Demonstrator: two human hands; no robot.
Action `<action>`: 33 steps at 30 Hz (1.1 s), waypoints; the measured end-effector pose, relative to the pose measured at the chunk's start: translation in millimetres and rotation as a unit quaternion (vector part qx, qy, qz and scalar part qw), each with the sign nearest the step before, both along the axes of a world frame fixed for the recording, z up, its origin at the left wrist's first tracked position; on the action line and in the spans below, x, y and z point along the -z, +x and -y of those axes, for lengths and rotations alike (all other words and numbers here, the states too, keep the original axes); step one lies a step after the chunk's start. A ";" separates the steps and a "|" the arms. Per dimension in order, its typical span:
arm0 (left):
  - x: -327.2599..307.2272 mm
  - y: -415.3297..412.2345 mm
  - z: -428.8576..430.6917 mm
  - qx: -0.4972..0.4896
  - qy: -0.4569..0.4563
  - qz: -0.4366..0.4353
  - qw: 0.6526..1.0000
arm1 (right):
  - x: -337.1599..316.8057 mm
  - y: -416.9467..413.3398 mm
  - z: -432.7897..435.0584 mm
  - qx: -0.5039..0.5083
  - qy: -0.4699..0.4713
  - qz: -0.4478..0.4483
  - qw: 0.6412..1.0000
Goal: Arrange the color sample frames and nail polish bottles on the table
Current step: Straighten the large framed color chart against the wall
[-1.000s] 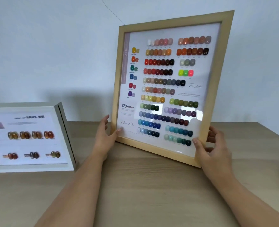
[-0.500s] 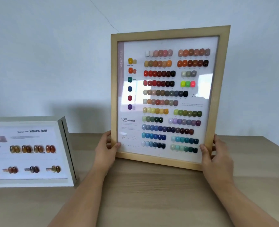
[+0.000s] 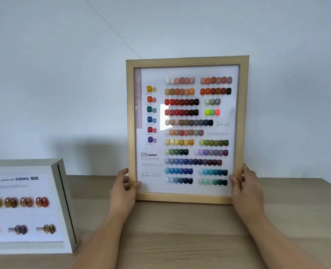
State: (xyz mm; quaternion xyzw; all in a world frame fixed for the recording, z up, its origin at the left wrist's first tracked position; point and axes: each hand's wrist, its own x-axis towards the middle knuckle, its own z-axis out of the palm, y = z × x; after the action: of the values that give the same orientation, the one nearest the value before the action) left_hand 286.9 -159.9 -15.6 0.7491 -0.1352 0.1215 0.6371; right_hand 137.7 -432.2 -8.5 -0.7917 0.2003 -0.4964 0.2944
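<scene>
A tall light-wood color sample frame (image 3: 187,62) stands upright on the wooden table (image 3: 180,235), close to the white wall. It shows many rows of colored nail swatches. My left hand (image 3: 123,188) grips its lower left edge, thumb on the front. My right hand (image 3: 244,186) grips its lower right edge the same way. A second, white color sample frame (image 3: 61,193) with brown and amber swatches stands at the left, partly cut off by the image edge. No nail polish bottles are in view.
The white wall (image 3: 63,74) rises right behind the table's back edge. The table's right back corner (image 3: 322,181) lies just beyond my right hand. Bare tabletop lies between the two frames and in front of them.
The wood frame was tilted with its right corner raised; it now stands straight and level on the table, nearer the wall. Both hands stayed on its lower edges.
</scene>
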 end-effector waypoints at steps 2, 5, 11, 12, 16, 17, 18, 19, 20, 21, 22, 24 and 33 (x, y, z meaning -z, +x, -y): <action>0.5 4.3 1.6 -0.003 0.005 -0.001 1.000 | 0.1 4.4 2.6 -0.004 -0.005 -0.003 1.000; 0.0 8.4 0.5 -0.010 0.012 -0.003 1.000 | -0.5 10.2 3.9 -0.012 -0.012 -0.008 1.000; -4.6 8.0 1.5 -0.013 0.025 -0.002 1.000 | -0.4 12.4 8.4 -0.026 0.009 -0.018 0.999; -5.7 7.6 1.5 -0.013 0.023 -0.003 1.000 | -1.0 11.9 8.3 -0.032 0.017 -0.018 0.999; -6.9 3.5 -0.8 -0.014 0.017 0.001 1.000 | 2.7 5.9 10.6 -0.055 0.053 -0.037 0.996; -6.3 3.1 -2.0 -0.016 0.021 0.009 1.000 | 4.3 3.6 12.0 -0.060 0.061 -0.047 0.995; -6.2 3.5 -3.2 -0.015 0.027 0.015 0.999 | 5.3 1.6 13.4 -0.066 0.070 -0.055 0.994; -6.3 4.1 -4.0 -0.012 0.031 0.016 0.999 | 5.7 0.0 14.6 -0.072 0.081 -0.061 0.992; -6.3 4.7 -4.5 -0.007 0.034 0.011 0.999 | 5.6 -1.0 15.2 -0.077 0.092 -0.064 0.991; -6.5 5.5 -4.1 -0.003 0.038 0.007 0.999 | 4.8 -1.4 15.7 -0.078 0.098 -0.065 0.990; -6.4 6.1 -3.6 -0.002 0.041 0.006 0.999 | 3.7 -0.8 15.8 -0.074 0.100 -0.066 0.990; -5.5 6.3 -3.7 -0.005 0.040 0.008 0.999 | 2.2 1.6 14.1 -0.062 0.096 -0.070 0.991; -5.1 11.2 4.0 -0.014 0.040 0.018 0.999 | 2.5 11.2 16.6 -0.049 0.093 -0.065 0.992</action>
State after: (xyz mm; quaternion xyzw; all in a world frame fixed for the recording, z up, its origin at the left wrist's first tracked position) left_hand 298.1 -163.9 -10.4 0.7735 -0.1412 0.1381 0.6023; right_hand 148.9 -448.8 -11.1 -0.8005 0.2251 -0.4078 0.3771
